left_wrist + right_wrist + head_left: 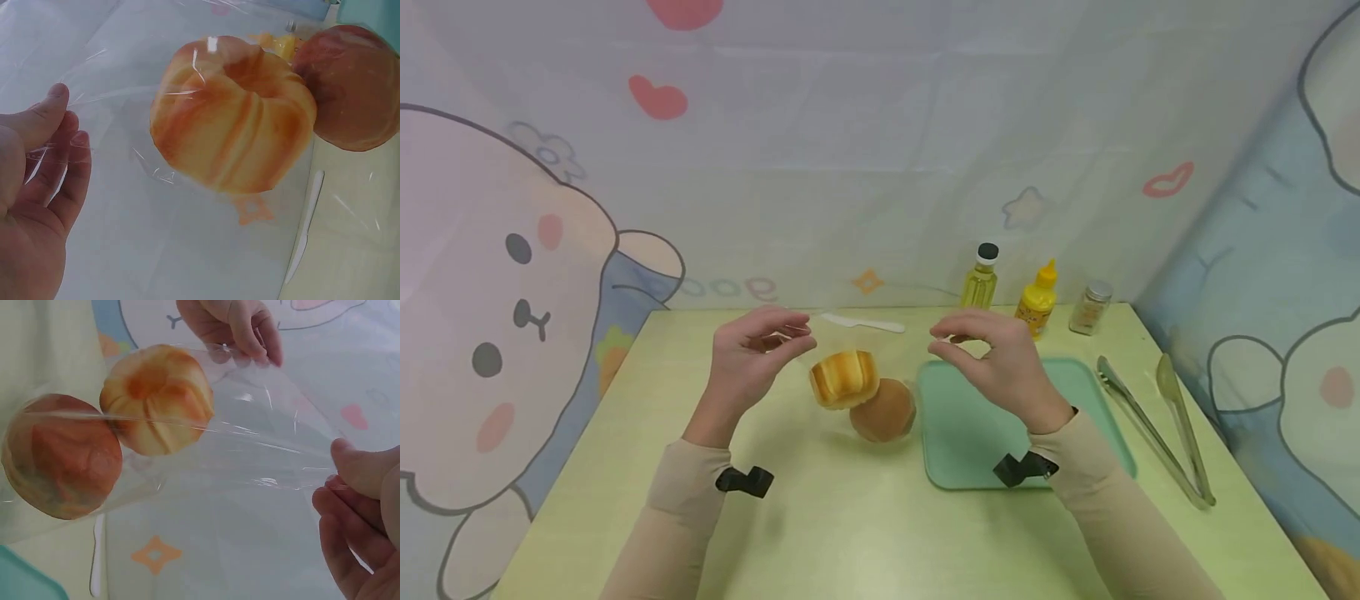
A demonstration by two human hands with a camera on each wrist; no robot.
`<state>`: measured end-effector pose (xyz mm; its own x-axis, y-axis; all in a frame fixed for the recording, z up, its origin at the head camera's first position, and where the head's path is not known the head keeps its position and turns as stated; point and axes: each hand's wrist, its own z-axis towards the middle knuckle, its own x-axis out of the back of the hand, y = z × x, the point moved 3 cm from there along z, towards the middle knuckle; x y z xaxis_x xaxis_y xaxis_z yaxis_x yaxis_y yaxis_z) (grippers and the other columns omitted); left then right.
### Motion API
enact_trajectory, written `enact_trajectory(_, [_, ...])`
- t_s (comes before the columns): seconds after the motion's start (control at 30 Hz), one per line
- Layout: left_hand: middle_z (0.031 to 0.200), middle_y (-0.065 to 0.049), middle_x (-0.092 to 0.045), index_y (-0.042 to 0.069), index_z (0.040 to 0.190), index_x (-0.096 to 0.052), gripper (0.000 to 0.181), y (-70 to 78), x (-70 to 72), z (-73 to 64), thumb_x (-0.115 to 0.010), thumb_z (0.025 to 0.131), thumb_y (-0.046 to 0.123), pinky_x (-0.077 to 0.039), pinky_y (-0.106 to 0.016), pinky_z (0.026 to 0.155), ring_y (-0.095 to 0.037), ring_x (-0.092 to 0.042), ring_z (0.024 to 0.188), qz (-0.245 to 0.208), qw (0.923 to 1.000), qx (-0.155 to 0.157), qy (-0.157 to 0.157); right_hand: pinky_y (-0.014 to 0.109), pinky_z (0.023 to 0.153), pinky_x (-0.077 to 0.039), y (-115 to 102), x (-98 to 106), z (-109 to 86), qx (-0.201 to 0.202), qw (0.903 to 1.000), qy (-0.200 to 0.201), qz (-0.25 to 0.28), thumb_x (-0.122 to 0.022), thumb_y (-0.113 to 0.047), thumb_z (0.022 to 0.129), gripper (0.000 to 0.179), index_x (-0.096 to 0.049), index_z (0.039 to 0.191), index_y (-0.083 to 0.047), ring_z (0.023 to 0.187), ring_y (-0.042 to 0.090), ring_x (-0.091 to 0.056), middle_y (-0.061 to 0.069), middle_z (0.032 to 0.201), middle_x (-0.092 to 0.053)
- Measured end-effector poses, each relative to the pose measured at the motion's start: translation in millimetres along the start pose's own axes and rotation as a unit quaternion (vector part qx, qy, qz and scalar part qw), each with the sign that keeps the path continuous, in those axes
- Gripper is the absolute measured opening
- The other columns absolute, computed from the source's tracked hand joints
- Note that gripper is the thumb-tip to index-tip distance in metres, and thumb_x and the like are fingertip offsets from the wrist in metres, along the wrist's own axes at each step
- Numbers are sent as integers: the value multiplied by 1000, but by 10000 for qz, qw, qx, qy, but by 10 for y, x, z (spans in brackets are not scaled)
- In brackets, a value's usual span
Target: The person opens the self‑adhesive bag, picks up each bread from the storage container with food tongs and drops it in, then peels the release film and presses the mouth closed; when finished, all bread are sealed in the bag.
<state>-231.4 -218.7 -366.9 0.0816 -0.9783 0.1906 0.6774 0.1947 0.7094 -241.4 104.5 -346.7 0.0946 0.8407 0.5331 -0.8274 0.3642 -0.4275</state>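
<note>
A clear plastic bag (262,450) hangs stretched between my two hands, and two breads are inside it. My left hand (752,354) pinches the bag's upper edge between thumb and fingers. At the opposite end of that edge, my right hand (992,358) pinches the film the same way. The golden, ridged bread roll (231,125) lies against the round brown bun (62,456), slightly higher and to its left in the head view. Both breads show through the film, below and between the hands.
A green tray (1030,454) lies to the right, partly under my right hand. Metal tongs (1157,442) rest beyond it. Along the back stand an oil bottle (979,283), a yellow squeeze bottle (1036,304) and a spice jar (1090,308). A white plastic knife (868,324) lies near the back edge.
</note>
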Motion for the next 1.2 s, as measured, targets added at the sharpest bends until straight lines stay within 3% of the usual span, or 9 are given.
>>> enact_trajectory(0.27, [99,-18,-75,-1,111,-80,33,9,-32,-18,-84,81,-12,-59,-21,69,-9,-72,86,228,9992,261,-190,29,71,-61,13,50,-23,374,9973,-549,-316,-91,-7,82,14,-81,88,-14,88,14,-74,-1,96,-78])
enact_trajectory(0.33, [99,-16,-76,1,112,-80,33,17,-31,-26,-85,81,-11,-59,-21,69,-8,-72,86,274,9990,324,-173,28,70,-61,26,52,-26,153,9980,-600,95,-90,-6,83,14,-81,90,-14,84,12,-74,-2,95,-78])
enact_trajectory(0.43, [100,-16,-75,1,113,-79,33,22,-38,-39,-84,83,-11,-59,-21,69,-9,-72,86,191,9986,449,-208,25,70,-61,63,39,-47,-612,9927,-533,889,-87,-5,86,15,-78,94,-13,78,10,-72,-2,90,-76])
enact_trajectory(0.53, [100,-18,-75,-1,115,-78,33,7,-51,-50,-83,84,-11,-61,-23,69,-11,-71,86,74,9976,610,-322,27,71,-61,116,7,-93,-1507,9732,-408,1687,-85,-3,88,28,-69,111,-6,77,15,-72,2,88,-76])
enact_trajectory(0.63, [100,-21,-74,-1,116,-77,33,-17,-62,-68,-83,84,-10,-62,-24,70,-11,-72,85,-15,9958,825,-405,29,75,-61,172,-40,-142,-2248,9447,-279,2373,-83,-1,89,49,-57,130,-4,79,21,-73,5,89,-76])
enact_trajectory(0.73, [100,-23,-73,0,117,-77,33,-46,-58,-93,-83,85,-7,-62,-25,72,-12,-72,84,-50,9939,1019,-424,31,80,-61,218,-102,-173,-2688,9211,-195,2808,-82,-1,89,55,-56,137,-5,82,23,-72,3,89,-76])
enact_trajectory(0.8, [100,-23,-73,-1,117,-77,33,-65,-45,-113,-82,86,-7,-62,-25,72,-12,-71,84,-66,9928,1123,-414,30,81,-60,234,-147,-184,-2863,9124,-193,2917,-82,-2,90,49,-62,135,-4,84,20,-72,0,89,-75])
enact_trajectory(1.0, [103,-15,-75,-1,119,-75,32,-126,-5,-156,-82,88,-4,-61,-24,74,-11,-72,86,18,9908,1292,-398,27,74,-58,253,-254,-202,-2886,9169,-264,2743,-77,-4,95,23,-74,116,6,83,17,-69,2,93,-74])
enact_trajectory(1.2, [116,-15,-70,6,121,-76,32,-119,-8,-132,-82,90,1,-59,-23,74,-9,-72,89,361,9920,1161,-332,27,77,-59,226,-302,-180,-2719,9231,-285,2703,-70,-4,101,19,-73,115,8,83,16,-68,5,99,-75])
